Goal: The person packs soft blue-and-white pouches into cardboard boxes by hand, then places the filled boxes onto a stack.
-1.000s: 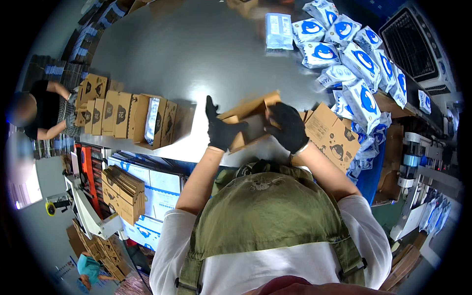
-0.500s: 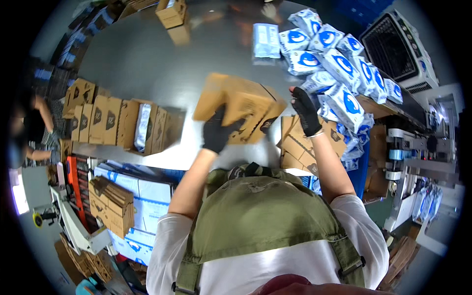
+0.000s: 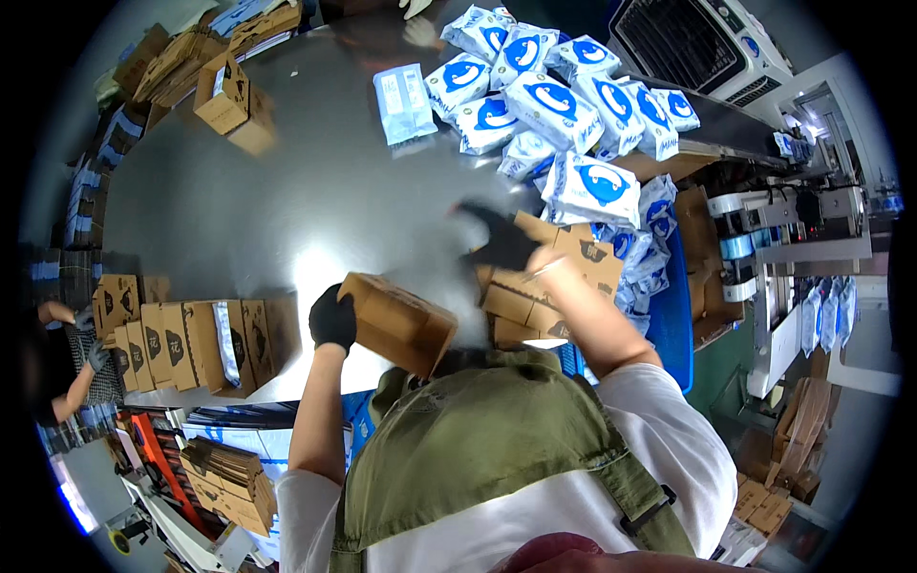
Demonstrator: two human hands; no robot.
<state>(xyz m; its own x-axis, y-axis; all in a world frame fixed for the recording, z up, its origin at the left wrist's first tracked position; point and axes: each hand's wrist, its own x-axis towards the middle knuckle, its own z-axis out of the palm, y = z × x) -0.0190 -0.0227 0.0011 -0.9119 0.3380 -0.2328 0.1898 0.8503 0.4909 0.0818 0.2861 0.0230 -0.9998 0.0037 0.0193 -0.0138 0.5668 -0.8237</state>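
While the head camera looked down, a row of open cardboard boxes (image 3: 181, 344) stood at the near left edge of the steel table (image 3: 287, 191); one of them held a white pouch standing on edge, and what the others held could not be made out. The left hand (image 3: 332, 320), in a black glove, was clamped on the left end of one brown cardboard box (image 3: 399, 323), which was tilted just above the table's near edge, close to the person's chest. The right hand (image 3: 501, 239), also gloved and blurred, hovered over a stack of flat cardboard blanks (image 3: 559, 277) to the right; whether its grip was closed could not be told. Beyond it lay a heap of blue-and-white pouches (image 3: 564, 105), too many and too overlapped to count. One single pale pouch (image 3: 403, 100) lay apart, and one small box (image 3: 222, 91) stood at the far left.
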